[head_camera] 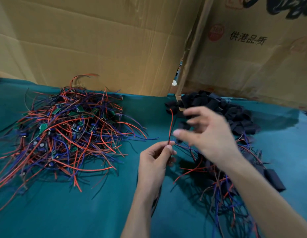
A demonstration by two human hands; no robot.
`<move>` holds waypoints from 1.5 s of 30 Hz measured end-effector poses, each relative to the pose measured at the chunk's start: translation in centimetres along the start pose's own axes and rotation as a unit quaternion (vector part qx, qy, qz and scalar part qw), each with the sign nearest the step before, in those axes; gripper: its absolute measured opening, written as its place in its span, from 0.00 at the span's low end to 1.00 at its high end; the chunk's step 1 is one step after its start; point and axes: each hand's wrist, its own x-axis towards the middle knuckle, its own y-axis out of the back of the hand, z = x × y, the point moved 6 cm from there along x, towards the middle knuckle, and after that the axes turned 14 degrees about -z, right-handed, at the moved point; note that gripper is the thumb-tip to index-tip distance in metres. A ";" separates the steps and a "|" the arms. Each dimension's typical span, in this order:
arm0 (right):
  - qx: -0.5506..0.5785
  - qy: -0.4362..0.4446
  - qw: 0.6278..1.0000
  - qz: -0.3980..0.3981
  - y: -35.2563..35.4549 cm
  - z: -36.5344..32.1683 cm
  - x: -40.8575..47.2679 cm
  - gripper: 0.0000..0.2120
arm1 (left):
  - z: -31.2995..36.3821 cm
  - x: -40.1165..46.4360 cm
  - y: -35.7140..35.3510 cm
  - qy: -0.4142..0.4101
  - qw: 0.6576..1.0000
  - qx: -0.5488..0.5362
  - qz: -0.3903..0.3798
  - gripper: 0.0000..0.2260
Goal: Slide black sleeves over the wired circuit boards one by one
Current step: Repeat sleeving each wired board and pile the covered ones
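Two bare forearms reach in from the bottom edge over a smooth teal cloth [63, 212].

The left hand [153, 162] has its fingers curled, and its thumb and forefinger pinch a thin pair of wires [170, 127], one red and one dark. The wires rise straight up from the fingertips. What hangs below the fist is hidden by the hand, so no board shows there.

The right hand [207, 134] hovers just beside and above the left, blurred. Its fingers are loosely spread and slightly bent, the thumb pointing towards the wires. Whether it holds anything I cannot tell; a dark shape sits near its fingertips, but it may belong to the heap behind.

Behind the right hand lies a heap of black sleeves [223, 109], short, flat, matte tubes tumbled together. Under the right forearm is a second pile [223, 182]: sleeved pieces with red and blue wires trailing out, one flattened black tube at its right edge.

To the left, well apart from the hands, a large tangle of boards [63, 127] rests on the cloth: small green rectangular circuit boards with components, buried in springy red, blue and dark wires that splay outward.

Creased brown cardboard [97, 40] stands along the back, the right panel printed with dark characters.
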 end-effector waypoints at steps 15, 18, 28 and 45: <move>0.170 0.102 0.972 0.129 1.3 -2.2 2.0 0.09 | -0.3 0.0 0.2 0.021 1.000 0.011 0.007 0.08; 0.196 0.116 0.966 0.120 1.2 -2.2 1.7 0.09 | -0.3 0.1 0.1 0.021 1.000 0.014 0.005 0.08; 0.047 0.171 0.975 0.137 1.9 -4.1 0.6 0.10 | -0.2 0.0 0.1 0.017 1.000 0.025 0.006 0.08; -0.039 -0.009 0.999 0.034 -1.4 1.6 1.2 0.13 | 0.0 -0.1 0.0 -0.014 1.000 0.017 -0.017 0.08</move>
